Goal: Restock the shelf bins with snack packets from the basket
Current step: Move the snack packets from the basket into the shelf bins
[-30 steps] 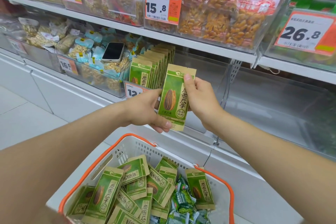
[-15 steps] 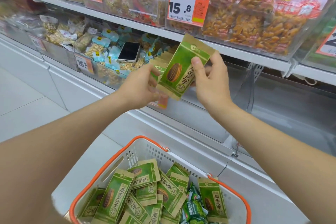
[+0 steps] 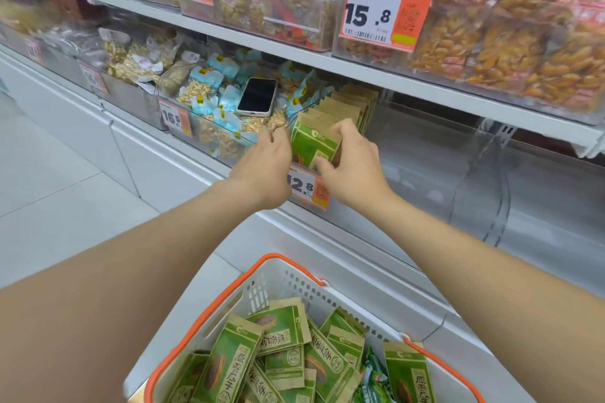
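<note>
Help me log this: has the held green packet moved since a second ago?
Yes. The green packet moved away from the person to the front of the packet row, now behind the 12.8 price tag that it earlier hung in front of.

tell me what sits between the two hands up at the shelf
In the head view, a green snack packet stands between the left hand and the right hand, which grips it.
</note>
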Tool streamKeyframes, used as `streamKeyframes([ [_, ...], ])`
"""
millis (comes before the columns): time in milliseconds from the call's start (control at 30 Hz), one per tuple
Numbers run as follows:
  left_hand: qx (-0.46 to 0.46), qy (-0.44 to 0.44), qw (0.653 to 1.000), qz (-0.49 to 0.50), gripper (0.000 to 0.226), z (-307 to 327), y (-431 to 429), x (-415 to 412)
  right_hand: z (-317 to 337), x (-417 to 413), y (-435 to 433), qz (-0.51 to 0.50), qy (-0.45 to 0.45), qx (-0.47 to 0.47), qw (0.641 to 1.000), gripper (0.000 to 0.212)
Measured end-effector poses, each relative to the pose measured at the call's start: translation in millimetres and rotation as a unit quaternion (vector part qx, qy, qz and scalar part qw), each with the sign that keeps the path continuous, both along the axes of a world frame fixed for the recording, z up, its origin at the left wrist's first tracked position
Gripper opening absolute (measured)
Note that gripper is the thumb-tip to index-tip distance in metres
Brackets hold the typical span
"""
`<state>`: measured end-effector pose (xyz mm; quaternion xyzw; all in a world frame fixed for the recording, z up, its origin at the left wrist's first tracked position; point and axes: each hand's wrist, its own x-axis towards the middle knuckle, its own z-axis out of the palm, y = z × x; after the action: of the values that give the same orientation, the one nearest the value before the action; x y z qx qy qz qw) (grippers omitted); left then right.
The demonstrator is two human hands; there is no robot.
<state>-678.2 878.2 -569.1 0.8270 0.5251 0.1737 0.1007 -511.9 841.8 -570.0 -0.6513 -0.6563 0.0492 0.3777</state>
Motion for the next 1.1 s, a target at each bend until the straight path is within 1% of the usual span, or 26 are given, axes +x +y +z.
streamKeyframes([
  [67, -0.004, -0.002, 1.000, 0.001, 0.054, 0.8, -0.4, 0.1, -0.3, -2.0, 4.0, -0.028, -0.035, -0.022, 0.999, 0.025],
  [100, -0.004, -0.005, 1.000, 0.003, 0.055, 1.1, -0.9, 0.0, 0.3, -2.5, 5.7, -0.030, -0.036, -0.019, 0.999, 0.024],
  [200, 0.011, -0.011, 1.000, 0.018, 0.056, 1.6, -1.7, -1.1, 3.5, -5.1, 7.7, -0.018, 0.007, 0.008, 1.000, 0.021],
  [333, 0.027, -0.016, 0.999, 0.033, 0.052, 3.7, -4.2, -0.8, -1.8, -1.9, 15.2, -0.022, 0.014, -0.016, 1.000, 0.017],
  [433, 0.021, 0.038, 0.999, 0.016, 0.040, 4.9, -6.5, 0.9, 1.1, 3.9, 11.3, -0.020, 0.010, -0.019, 1.000, 0.021],
  [500, 0.006, 0.069, 0.998, -0.011, 0.025, 4.8, -8.9, 2.1, 6.1, 7.2, -1.3, -0.036, 0.009, 0.034, 0.999, 0.018],
  [533, -0.012, 0.077, 0.996, -0.032, 0.019, 4.2, -10.9, 2.5, 8.8, 8.8, -10.7, -0.028, -0.001, 0.073, 0.997, 0.016],
  [567, -0.033, 0.086, 0.994, -0.058, 0.016, 3.0, -13.5, 2.9, 10.4, 9.9, -20.4, 0.001, -0.023, 0.101, 0.995, 0.015],
  [600, -0.058, 0.104, 0.989, -0.085, 0.014, 0.3, -16.3, 3.5, 10.8, 11.0, -30.4, 0.047, -0.058, 0.105, 0.992, 0.014],
  [633, -0.080, 0.128, 0.982, -0.114, 0.013, -2.7, -21.4, 3.9, 10.0, 10.8, -40.9, 0.101, -0.099, 0.081, 0.987, 0.012],
  [667, -0.100, 0.156, 0.973, -0.140, 0.014, -7.9, -26.6, 4.7, 5.4, 10.9, -50.5, 0.148, -0.148, 0.026, 0.977, 0.012],
  [700, -0.115, 0.180, 0.963, -0.163, 0.017, -13.5, -32.7, 5.5, -0.9, 10.5, -60.4, 0.188, -0.207, -0.045, 0.959, 0.015],
  [733, -0.124, 0.210, 0.954, -0.176, 0.022, -20.9, -38.5, 6.8, -10.9, 9.8, -69.2, 0.218, -0.270, -0.126, 0.929, 0.018],
  [800, -0.132, 0.282, 0.933, -0.182, 0.026, -35.9, -51.5, 10.4, -36.3, 6.5, -85.1, 0.250, -0.389, -0.281, 0.841, 0.025],
  [833, -0.143, 0.308, 0.924, -0.179, 0.025, -44.0, -59.3, 12.5, -49.2, 3.7, -92.8, 0.255, -0.426, -0.348, 0.796, 0.027],
  [900, -0.168, 0.358, 0.901, -0.180, 0.011, -66.3, -74.0, 17.4, -69.0, -5.4, -106.4, 0.258, -0.472, -0.441, 0.718, 0.027],
  [933, -0.180, 0.386, 0.885, -0.188, 0.018, -78.9, -81.5, 19.4, -76.4, -9.8, -111.4, 0.265, -0.488, -0.463, 0.691, 0.027],
  [967, -0.194, 0.428, 0.861, -0.196, 0.026, -89.3, -89.7, 19.6, -81.8, -14.5, -115.3, 0.274, -0.499, -0.471, 0.674, 0.028],
  [1000, -0.207, 0.462, 0.837, -0.206, 0.027, -99.0, -96.4, 18.3, -85.2, -18.9, -118.4, 0.283, -0.502, -0.473, 0.667, 0.029],
  [1033, -0.218, 0.486, 0.821, -0.206, 0.021, -107.7, -102.3, 16.2, -87.7, -22.6, -120.3, 0.290, -0.497, -0.471, 0.668, 0.030],
  [1067, -0.226, 0.509, 0.805, -0.204, 0.009, -116.8, -106.3, 12.9, -90.0, -25.2, -120.7, 0.295, -0.491, -0.463, 0.676, 0.032],
  [1100, -0.232, 0.526, 0.794, -0.197, 0.012, -125.1, -109.0, 8.0, -92.0, -27.6, -120.0, 0.299, -0.486, -0.451, 0.686, 0.033],
])
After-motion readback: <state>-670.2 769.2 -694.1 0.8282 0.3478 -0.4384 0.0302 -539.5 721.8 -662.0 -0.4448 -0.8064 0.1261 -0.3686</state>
